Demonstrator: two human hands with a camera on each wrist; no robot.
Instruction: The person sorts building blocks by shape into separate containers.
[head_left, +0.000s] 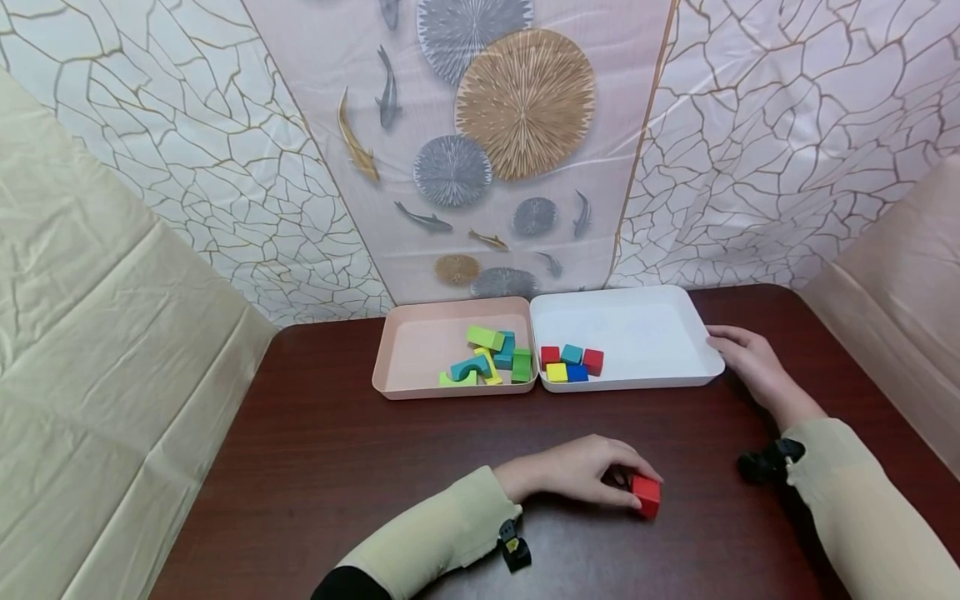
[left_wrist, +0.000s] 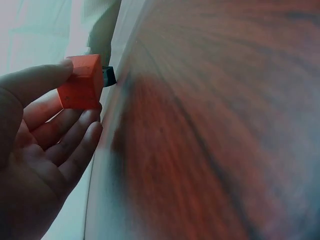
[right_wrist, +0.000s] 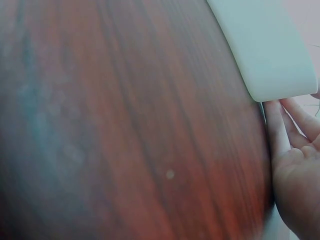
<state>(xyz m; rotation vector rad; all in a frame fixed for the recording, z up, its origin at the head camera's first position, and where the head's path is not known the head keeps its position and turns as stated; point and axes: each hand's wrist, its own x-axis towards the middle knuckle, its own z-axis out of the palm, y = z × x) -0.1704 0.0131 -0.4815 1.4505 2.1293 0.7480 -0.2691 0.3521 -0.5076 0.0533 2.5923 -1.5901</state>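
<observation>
My left hand (head_left: 581, 469) pinches a red cube (head_left: 646, 497) between thumb and fingers, low over the front part of the table. In the left wrist view the thumb presses one side of the red cube (left_wrist: 82, 82), with the other fingers lying below it. My right hand (head_left: 753, 367) holds the right end of a white tray (head_left: 645, 333), some fingertips at its rim. In the right wrist view, the corner of the white tray (right_wrist: 272, 60) hides the fingertips of the right hand (right_wrist: 300, 175). Several small cubes sit at the tray's left end, including a yellow cube (head_left: 557, 372).
A pink tray (head_left: 420, 333) stands against the white tray's left side, holding several blocks, among them a green block (head_left: 521, 365) and a blue arch (head_left: 470, 367). Both trays are near the back of the dark brown table (head_left: 322, 467), before a patterned cloth (head_left: 525, 233).
</observation>
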